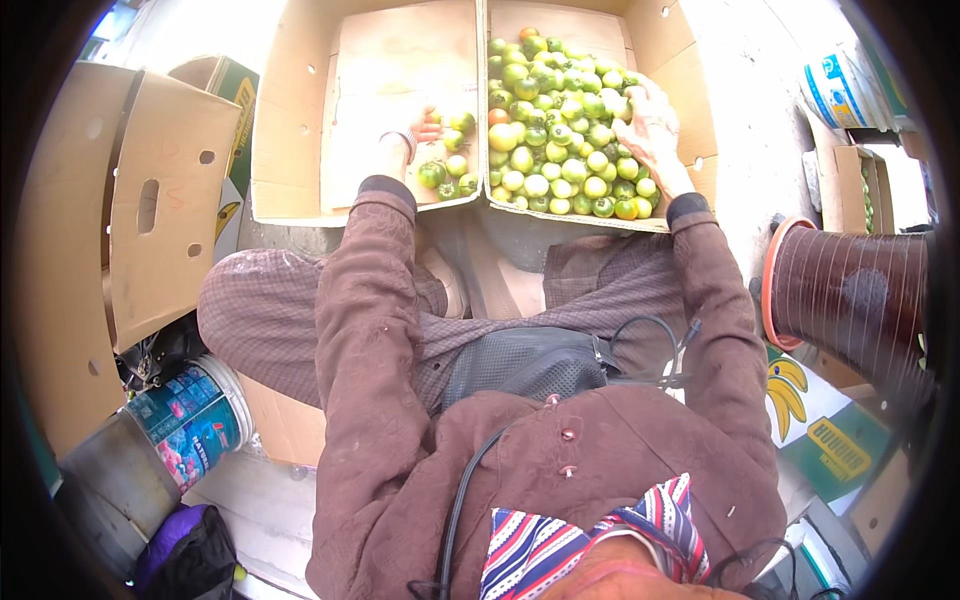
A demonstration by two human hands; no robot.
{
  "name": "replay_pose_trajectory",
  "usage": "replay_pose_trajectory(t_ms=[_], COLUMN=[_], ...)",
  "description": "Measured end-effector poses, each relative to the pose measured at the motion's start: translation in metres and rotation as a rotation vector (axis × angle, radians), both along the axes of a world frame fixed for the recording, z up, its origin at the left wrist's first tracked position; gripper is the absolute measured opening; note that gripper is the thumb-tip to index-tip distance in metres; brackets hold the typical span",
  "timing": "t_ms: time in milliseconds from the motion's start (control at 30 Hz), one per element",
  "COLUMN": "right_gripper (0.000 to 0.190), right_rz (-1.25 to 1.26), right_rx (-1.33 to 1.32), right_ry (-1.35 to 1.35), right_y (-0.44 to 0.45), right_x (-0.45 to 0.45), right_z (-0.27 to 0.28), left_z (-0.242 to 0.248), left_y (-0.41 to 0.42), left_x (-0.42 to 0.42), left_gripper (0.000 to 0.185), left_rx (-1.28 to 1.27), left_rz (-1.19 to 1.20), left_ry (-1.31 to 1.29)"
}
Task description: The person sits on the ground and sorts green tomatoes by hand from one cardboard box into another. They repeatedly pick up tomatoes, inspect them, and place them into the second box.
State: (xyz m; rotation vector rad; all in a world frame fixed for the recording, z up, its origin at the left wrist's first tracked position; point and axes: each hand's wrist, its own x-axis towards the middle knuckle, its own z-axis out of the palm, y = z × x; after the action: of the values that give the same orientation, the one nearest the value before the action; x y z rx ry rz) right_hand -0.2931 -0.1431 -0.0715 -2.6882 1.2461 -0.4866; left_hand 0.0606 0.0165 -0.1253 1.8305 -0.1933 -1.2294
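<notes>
Two open cardboard boxes stand side by side in front of me. A large heap of mostly green tomatoes (559, 139), a few turning orange, covers much of the floor of the right box (686, 82). My right hand (651, 127) rests on the heap's right side, fingers bent over tomatoes; whether it grips one is hidden. In the left box (289, 142) lie several green tomatoes (450, 165) along its right wall. Beside them is my left hand (421, 131), partly washed out by glare, its fingers loosely spread with nothing seen in them.
To my left stand tall cardboard boxes (172, 195), a printed plastic bucket (191, 420) and a purple and black bag (187, 555). On my right are a brown plant pot (847, 292), a banana carton (832, 435) and a white bucket (840, 90). A dark cable (457, 495) runs down my jacket.
</notes>
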Motion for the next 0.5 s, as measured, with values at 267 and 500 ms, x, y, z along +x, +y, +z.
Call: replay_pose_trajectory(t_ms=[267, 500], right_gripper=[0.033, 0.038], right_rz=[0.414, 0.578], right_rx=[-0.076, -0.220], right_ry=[-0.520, -0.530], right_y=[0.057, 0.081], right_x=[0.120, 0.172], right_z=[0.075, 0.055], left_z=[0.024, 0.024], left_y=[0.005, 0.005], left_x=[0.021, 0.022], left_gripper=[0.051, 0.046], left_rx=[-0.707, -0.858], left_rz=[-0.268, -0.217], left_ry=[0.693, 0.855])
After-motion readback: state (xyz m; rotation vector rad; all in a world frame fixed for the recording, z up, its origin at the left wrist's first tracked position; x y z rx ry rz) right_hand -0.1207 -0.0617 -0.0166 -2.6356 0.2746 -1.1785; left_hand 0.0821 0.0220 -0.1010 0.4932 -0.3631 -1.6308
